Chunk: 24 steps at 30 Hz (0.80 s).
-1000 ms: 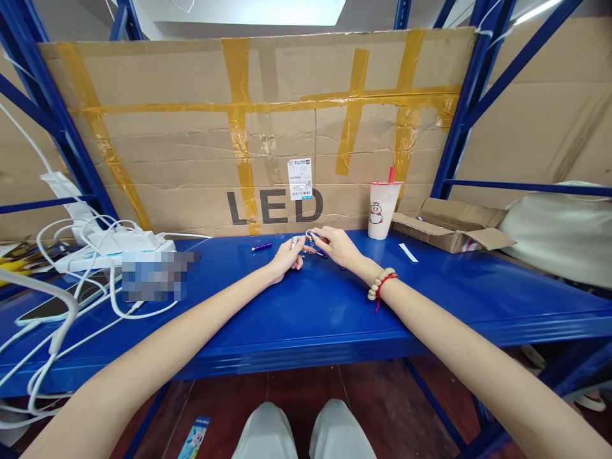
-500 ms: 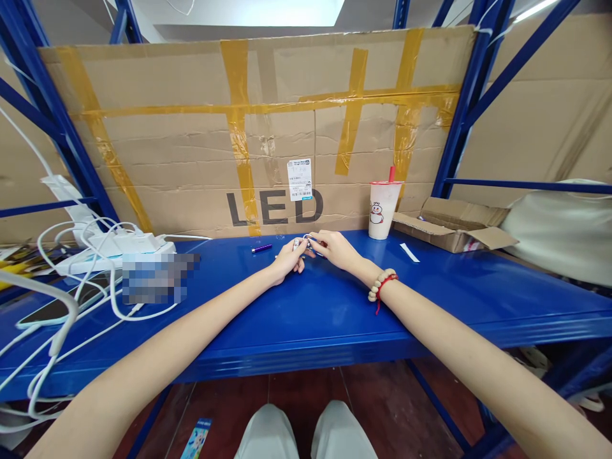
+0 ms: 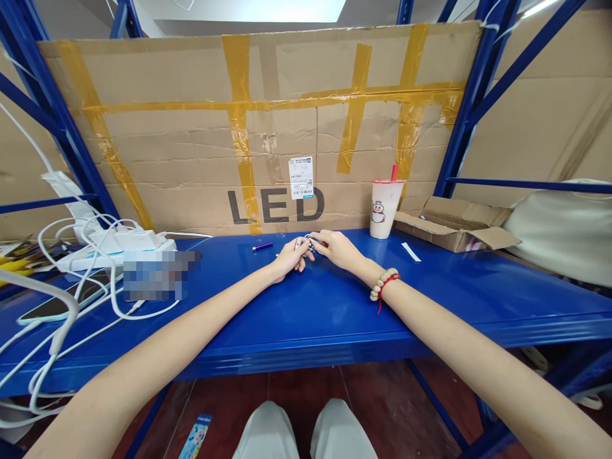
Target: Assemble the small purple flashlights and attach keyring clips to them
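I am pinching a small metal ring piece between my left hand and right hand, both closed on it, just above the far table. Work appears mid-way; a purple pen is lying untouched to the left.

Small metal key ring pinched above blue shelf.

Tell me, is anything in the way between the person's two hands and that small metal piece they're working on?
Nothing visible. The left hand and right hand already meet around the small metal piece, fingers touching it above the blue shelf. The purple pen lies apart, to the left.
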### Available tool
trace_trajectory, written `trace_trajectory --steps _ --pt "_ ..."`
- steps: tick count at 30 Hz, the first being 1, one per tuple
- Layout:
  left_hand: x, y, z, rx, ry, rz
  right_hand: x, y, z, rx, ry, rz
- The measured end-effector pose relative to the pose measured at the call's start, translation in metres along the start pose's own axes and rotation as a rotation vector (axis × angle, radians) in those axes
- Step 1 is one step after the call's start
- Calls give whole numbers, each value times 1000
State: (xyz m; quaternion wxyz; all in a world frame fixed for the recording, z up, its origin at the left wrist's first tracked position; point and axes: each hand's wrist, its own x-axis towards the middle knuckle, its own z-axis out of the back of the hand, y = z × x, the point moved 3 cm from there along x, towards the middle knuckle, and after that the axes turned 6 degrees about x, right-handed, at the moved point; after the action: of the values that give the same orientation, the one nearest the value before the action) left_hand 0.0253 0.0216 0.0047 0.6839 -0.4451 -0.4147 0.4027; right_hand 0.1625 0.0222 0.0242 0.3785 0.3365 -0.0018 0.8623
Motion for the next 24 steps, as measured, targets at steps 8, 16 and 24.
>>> trace_trajectory --steps 8,16,24 --pt "1 -1 -1 -6 20 35 1 6 0 -72 9 -75" --pt "-1 -3 -2 22 21 55 2 10 -1 -139 34 -144" --pt "-2 -5 -3 27 27 67 2 9 -2 -105 14 -120"
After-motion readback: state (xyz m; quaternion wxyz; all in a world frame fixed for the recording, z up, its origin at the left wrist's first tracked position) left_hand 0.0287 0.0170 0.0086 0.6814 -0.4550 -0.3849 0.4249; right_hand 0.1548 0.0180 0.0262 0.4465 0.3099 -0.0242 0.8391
